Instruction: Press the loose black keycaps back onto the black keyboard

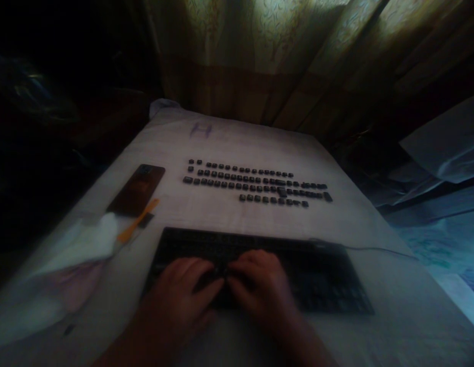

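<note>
From your head view, your left grip [176, 293] and right grip [265, 280] curl inward over the keyboard [317, 275], fingertips close together; blur hides whether they pinch anything. Rows of loose keys [282, 192] lie off it, beyond your grips. The black keyboard seems to carry keys at right.

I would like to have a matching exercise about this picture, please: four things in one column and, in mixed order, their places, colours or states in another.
1. Keyboard
2. Phone
3. Loose keys
4. Slim tool

A. Orange
B. Set out in rows
C. Under the left hand and right hand
D. Lying back side up

Pairs: 1-C, 2-D, 3-B, 4-A
</note>
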A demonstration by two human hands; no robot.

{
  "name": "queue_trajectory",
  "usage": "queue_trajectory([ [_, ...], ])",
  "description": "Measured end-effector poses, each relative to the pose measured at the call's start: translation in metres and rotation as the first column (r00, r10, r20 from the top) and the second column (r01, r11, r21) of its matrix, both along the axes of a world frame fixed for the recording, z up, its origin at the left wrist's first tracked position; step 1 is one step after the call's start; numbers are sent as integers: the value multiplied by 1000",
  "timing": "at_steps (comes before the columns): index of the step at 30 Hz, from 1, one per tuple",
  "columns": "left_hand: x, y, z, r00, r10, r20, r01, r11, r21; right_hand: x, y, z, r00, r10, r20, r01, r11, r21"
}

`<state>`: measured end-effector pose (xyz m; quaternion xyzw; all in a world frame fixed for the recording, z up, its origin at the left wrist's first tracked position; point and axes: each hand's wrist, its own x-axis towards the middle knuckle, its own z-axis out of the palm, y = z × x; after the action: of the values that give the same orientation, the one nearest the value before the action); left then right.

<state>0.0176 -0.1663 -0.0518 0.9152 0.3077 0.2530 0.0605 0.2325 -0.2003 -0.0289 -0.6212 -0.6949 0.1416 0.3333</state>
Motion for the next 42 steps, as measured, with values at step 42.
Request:
queue_trajectory([
  [42, 13, -7, 9, 996, 77, -37, -75, 996, 44, 0, 0, 3, 999, 31, -22, -32, 999, -14],
])
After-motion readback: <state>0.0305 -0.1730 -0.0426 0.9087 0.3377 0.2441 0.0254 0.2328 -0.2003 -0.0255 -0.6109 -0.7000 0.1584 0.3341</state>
